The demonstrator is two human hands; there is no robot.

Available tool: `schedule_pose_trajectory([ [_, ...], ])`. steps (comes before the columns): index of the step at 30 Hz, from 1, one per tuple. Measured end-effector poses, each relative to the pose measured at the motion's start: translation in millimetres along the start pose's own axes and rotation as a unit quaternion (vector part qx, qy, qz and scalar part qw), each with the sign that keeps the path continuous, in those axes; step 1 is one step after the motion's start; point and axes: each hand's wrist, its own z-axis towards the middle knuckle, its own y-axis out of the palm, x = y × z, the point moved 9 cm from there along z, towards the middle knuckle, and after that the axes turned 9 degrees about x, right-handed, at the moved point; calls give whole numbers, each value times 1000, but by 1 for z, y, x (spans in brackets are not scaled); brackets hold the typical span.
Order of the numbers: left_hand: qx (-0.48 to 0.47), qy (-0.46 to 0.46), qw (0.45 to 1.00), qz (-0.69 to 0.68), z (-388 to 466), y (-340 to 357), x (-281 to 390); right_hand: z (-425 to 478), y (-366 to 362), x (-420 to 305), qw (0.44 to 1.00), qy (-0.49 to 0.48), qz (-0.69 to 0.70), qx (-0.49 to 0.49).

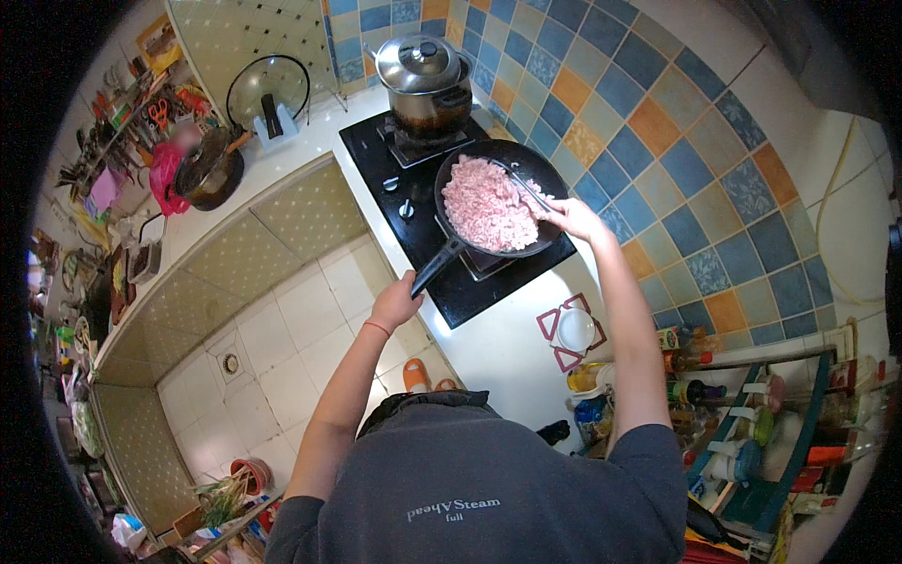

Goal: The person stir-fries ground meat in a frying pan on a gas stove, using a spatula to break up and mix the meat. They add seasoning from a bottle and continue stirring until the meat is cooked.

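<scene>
A black frying pan (pixel 546 166) sits over the nearer burner of a black glass cooktop (pixel 451 299). Pale pink minced meat (pixel 486 204) is spread in loose crumbles over much of its base. My left hand (pixel 397 302) is closed around the end of the pan's black handle (pixel 438 264). At the pan's right side, my right hand (pixel 574 217) holds a thin metal utensil (pixel 523 186) that reaches into the meat. Its working end is partly hidden, so its exact kind cannot be told.
A lidded steel pot (pixel 426 92) stands on the far burner. Near the right forearm, a white dish (pixel 576 329) rests on a red trivet (pixel 568 359), with an oil bottle (pixel 585 377) behind. The left counter bears a glass lid (pixel 246 84) and a dark pot (pixel 211 176).
</scene>
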Motion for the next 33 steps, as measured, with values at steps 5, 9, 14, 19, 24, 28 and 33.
schedule_pose_trajectory([
  [5, -9, -17, 1000, 5, -5, 1, -4, -63, -32, -52, 978, 27, -206, -25],
  [9, -11, -28, 1000, 9, -7, -3, 1, -84, -59, -46, 986, 71, -154, 8],
  [14, -7, -20, 1000, 9, -6, -3, 1, -69, -67, -5, 986, 77, -89, 114],
  [19, -4, -6, 1000, 14, -2, -1, 2, -10, -38, 69, 975, 198, -47, 86],
  [24, -7, -16, 1000, 17, -5, -1, -1, 38, 10, 22, 954, 263, 110, -95],
  [28, -11, -28, 999, 13, -6, 2, -5, 43, 12, -22, 974, 82, 37, -208],
  [33, -13, -21, 1000, 7, -5, 0, -4, 1, -11, -73, 926, -69, -346, -132],
])
